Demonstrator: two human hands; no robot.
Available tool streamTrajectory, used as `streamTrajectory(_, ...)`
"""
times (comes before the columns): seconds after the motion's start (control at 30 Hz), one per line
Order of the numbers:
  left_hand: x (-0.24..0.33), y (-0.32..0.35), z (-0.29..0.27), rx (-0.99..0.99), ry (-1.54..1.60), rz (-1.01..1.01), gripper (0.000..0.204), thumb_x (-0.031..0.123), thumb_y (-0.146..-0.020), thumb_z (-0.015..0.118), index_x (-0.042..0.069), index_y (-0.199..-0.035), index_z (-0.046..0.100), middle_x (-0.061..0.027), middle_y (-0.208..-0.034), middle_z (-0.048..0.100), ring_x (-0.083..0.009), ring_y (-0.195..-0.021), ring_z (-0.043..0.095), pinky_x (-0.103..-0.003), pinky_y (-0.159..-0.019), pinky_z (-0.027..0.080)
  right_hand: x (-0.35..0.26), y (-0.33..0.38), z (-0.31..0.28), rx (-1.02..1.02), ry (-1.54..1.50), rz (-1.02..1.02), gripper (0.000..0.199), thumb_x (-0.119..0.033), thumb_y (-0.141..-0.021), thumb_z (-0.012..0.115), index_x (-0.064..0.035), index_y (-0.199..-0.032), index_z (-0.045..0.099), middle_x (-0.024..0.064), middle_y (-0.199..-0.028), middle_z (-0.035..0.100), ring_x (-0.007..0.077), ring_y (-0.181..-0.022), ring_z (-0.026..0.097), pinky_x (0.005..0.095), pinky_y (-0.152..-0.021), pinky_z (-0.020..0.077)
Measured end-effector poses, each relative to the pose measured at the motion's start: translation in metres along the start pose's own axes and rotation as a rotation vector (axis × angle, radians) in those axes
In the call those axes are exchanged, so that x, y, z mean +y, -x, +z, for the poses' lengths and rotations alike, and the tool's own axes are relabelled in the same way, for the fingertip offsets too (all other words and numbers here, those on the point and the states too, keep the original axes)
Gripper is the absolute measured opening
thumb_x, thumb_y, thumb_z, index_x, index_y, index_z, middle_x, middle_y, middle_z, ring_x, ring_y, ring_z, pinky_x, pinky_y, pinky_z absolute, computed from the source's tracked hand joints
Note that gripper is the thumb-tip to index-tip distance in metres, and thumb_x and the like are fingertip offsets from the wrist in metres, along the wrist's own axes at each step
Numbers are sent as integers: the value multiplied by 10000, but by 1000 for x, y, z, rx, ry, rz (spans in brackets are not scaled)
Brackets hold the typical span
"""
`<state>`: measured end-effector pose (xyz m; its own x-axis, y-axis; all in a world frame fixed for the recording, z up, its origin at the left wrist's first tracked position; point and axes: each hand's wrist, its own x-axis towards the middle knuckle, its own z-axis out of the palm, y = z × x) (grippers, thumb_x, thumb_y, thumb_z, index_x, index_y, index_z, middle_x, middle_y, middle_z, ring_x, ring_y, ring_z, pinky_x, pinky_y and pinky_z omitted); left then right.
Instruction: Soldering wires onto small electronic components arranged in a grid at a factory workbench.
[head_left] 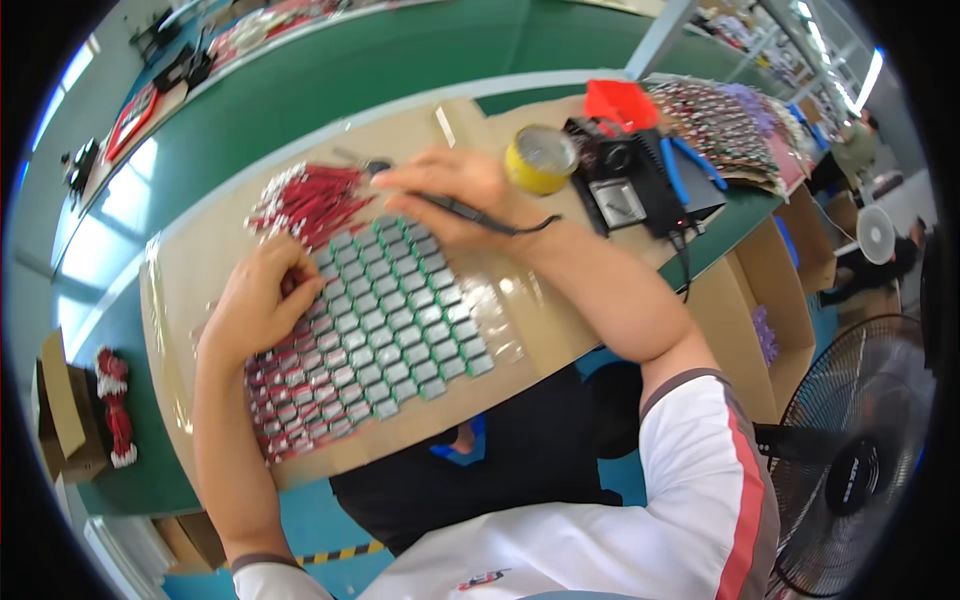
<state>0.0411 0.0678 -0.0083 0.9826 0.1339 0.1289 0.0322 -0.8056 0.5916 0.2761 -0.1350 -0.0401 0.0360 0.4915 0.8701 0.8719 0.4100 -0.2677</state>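
My right hand [460, 190] is closed around a slim dark soldering iron [470, 212], its cord trailing by the wrist. The hand hovers over the far edge of a grid of small silver rectangular pieces with green edges [390, 310]. My left hand [262, 290] is at the grid's left side, thumb and fingers pinched together; whatever lies between them is too small to make out. Just beyond it lies a loose bundle of red wires with white ends [310, 200]. More red wires [285, 390] lie across the grid's near left rows.
Right of the bundle stand a yellow tin [541, 160], a black soldering station [640, 180], blue-handled pliers [690, 170] and a red tray [618, 104]. A brown board [200, 260] covers the green table. A black fan [850, 470] and cardboard boxes [765, 290] stand at right.
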Motion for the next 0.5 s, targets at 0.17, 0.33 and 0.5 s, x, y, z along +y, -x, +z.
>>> streamTrajectory(0.17,-9,10,3,37,-19,-20,124,35,-866,747,14,-863,625,-111,-841,572,-250,-714,590,-370,-654,488,-5,1,10,-21,-82,21,268,-119,-900,826,-91,-1159,765,116,-951,754,299,-875,722,399,-770,600)
streamTrajectory(0.33,-5,9,4,72,17,-16,166,-26,-840,756,-5,-851,592,-105,-845,561,-221,-690,587,-340,-624,481,-1,3,14,26,-103,-7,332,-113,-878,852,-106,-1200,773,111,-936,728,266,-786,706,364,-687,585)
streamTrajectory(0.5,-3,2,6,58,28,-5,170,-39,-843,751,-11,-851,584,-92,-833,560,-189,-663,591,-321,-596,476,3,5,12,45,-76,5,335,-138,-883,851,-114,-1207,769,109,-931,726,265,-788,706,365,-680,586)
